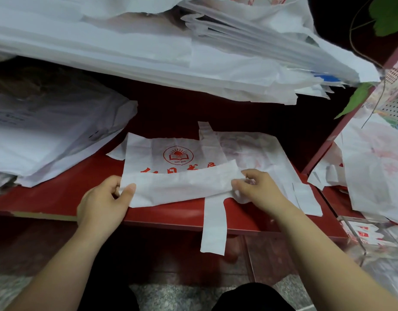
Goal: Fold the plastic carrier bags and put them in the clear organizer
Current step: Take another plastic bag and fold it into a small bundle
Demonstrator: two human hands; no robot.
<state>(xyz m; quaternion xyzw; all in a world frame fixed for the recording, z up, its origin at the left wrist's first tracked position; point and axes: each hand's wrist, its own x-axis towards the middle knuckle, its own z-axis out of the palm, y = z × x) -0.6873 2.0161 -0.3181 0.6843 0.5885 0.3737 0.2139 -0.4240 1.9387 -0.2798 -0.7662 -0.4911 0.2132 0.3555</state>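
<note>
A white carrier bag (171, 162) with a red book-and-sun logo lies flat on the red shelf (59, 198). Its near edge is folded up over the red lettering. My left hand (103, 198) pinches the left end of that fold, thumb on top. My right hand (256, 187) pinches the right end. One handle strip (213, 225) hangs down over the shelf's front edge. The clear organizer (373, 236) stands at the lower right with folded white-and-red bags inside.
A second flat bag (272, 158) lies under and to the right of the first. A thick stack of white bags (148, 46) overhangs the back. More bags are piled at the left (47, 135) and at the right (377, 167). Green leaves (355, 99) hang at the right.
</note>
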